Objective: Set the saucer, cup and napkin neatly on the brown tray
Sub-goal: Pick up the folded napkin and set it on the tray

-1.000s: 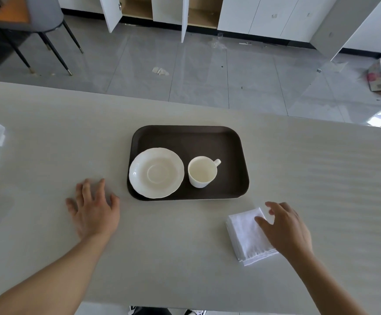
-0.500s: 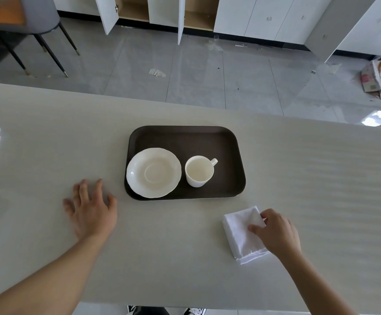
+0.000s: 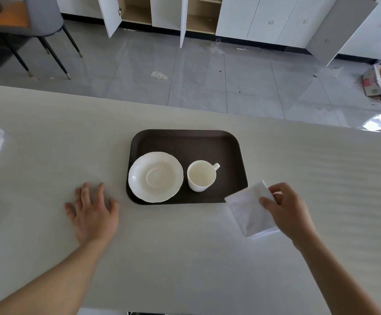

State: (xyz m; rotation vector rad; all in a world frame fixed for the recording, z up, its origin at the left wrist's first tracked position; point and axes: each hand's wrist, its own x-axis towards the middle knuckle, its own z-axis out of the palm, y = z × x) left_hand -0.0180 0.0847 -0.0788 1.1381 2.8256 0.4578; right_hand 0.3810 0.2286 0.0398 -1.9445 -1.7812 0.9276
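Right hand (image 3: 291,212) pinches the napkin (image 3: 249,212) at the tray's (image 3: 185,142) lower-right corner, beside cup (image 3: 201,176) and saucer (image 3: 155,177); left hand (image 3: 94,212), fingers spread, braces on the surface (image 3: 321,167).

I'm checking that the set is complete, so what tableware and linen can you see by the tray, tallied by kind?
Saucer: 1, on the brown tray
Cup: 1, on the tray beside the saucer
Napkin: 1, folded, held in the right hand at the tray's near right corner
Tray: 1
Total: 4
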